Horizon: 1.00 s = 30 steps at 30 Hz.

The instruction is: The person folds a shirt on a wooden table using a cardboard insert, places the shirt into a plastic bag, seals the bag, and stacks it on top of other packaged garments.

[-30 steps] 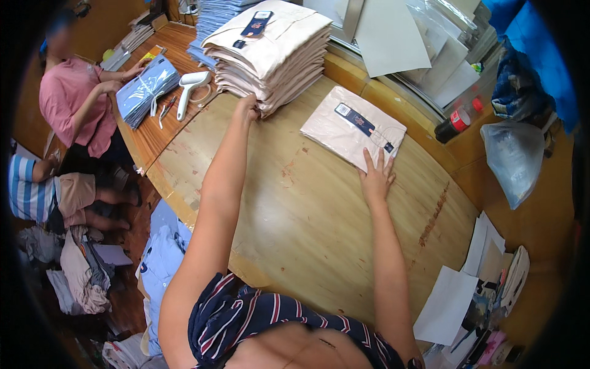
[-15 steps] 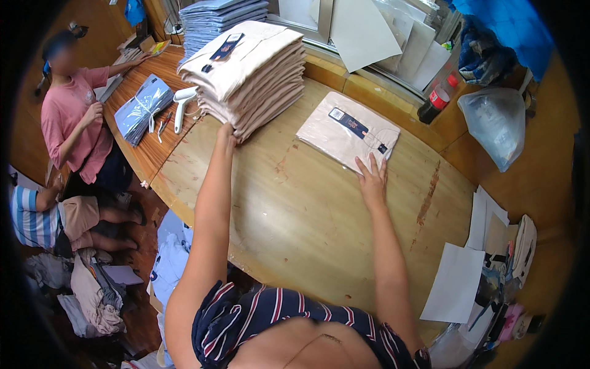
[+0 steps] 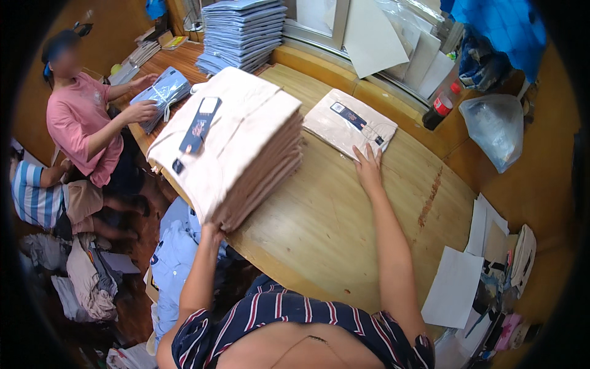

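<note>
A tall stack of folded cream shirts [image 3: 258, 160] stands at the left part of the table, its near corner at the table's edge. My left hand [image 3: 212, 234] is closed on that low near corner, fingers partly hidden under it. A dark hang tag [image 3: 200, 126] lies on the top shirt. To the right, one folded cream shirt in a clear bag [image 3: 332, 117] lies flat, also with a dark tag [image 3: 347, 115]. My right hand [image 3: 369, 166] rests on its near edge with fingers spread.
Folded blue shirts [image 3: 243, 37] are piled at the back. At left, a person in pink [image 3: 83, 123] holds a tied blue shirt bundle [image 3: 161, 95]. A cola bottle [image 3: 441, 106] stands by the window; paper sheets [image 3: 452, 286] lie at the right. Clothes [image 3: 92, 280] cover the floor, lower left.
My left hand has drawn the cream stack toward me and to the left. My right hand stays on the bagged shirt. The person in pink has taken hold of the blue bundle.
</note>
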{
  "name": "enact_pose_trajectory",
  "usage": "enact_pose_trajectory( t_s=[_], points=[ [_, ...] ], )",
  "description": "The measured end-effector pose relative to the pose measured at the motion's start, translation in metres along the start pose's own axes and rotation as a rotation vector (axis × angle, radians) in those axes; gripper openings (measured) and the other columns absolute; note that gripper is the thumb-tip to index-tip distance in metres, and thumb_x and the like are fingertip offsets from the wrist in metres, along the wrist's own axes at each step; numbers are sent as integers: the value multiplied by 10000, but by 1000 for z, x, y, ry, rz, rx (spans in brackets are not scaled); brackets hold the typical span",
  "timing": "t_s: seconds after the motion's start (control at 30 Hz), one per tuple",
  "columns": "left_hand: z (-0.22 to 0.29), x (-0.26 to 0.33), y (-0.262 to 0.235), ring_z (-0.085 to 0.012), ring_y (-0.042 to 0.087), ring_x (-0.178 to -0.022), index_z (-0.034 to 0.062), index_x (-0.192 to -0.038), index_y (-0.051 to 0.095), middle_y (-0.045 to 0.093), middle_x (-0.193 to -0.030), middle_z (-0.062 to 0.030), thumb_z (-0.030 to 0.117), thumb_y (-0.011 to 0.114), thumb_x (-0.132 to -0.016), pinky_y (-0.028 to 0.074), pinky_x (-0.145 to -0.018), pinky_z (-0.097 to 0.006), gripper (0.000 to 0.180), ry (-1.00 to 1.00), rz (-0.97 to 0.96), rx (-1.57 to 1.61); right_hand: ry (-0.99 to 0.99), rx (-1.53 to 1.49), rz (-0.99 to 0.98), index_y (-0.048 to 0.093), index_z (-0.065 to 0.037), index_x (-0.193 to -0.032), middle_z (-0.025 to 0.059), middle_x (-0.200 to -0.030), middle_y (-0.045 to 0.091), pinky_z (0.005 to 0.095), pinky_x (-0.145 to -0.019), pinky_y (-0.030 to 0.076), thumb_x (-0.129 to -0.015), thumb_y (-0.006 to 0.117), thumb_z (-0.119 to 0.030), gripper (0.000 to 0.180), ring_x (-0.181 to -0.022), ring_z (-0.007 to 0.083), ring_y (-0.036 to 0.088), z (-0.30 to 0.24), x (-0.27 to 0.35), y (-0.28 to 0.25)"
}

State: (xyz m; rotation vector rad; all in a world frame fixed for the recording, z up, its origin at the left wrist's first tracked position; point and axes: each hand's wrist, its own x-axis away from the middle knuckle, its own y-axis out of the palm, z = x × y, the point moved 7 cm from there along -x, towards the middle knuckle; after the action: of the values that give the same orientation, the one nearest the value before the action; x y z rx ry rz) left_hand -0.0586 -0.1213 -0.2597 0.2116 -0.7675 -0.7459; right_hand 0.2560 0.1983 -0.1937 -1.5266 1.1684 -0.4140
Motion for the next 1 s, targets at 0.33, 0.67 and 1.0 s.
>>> enact_pose_trajectory(
  t_s=[0.33, 0.67, 1.0],
  points=[
    [19, 100, 10, -161, 578, -755, -19, -1131, 450, 589, -939, -76, 107, 496, -809, 459, -639, -268, 349, 112, -35, -960, 39, -372, 47, 593, -107, -1001, 122, -1059, 512, 371, -817, 372, -784, 532, -346, 328, -988, 254, 452, -67, -104, 1],
    [244, 143, 0, -224, 564, -851, -1, -978, 564, 580, -941, -149, 203, 510, -801, 428, -739, -297, 276, 1120, 523, -1121, -63, -871, -326, 579, -2, -926, -10, -678, 503, 182, -416, 303, -817, 529, -293, 315, -489, 36, 393, -192, -72, -87],
    [247, 121, 54, -284, 585, -744, -17, -817, 608, 601, -791, -166, 314, 672, -652, 442, -661, -343, 376, 994, 333, -1478, 67, -1563, -395, 494, -31, -1023, 54, -894, 529, 305, -741, 417, -801, 554, -255, 322, -824, 140, 504, -199, -50, -82]
  ],
)
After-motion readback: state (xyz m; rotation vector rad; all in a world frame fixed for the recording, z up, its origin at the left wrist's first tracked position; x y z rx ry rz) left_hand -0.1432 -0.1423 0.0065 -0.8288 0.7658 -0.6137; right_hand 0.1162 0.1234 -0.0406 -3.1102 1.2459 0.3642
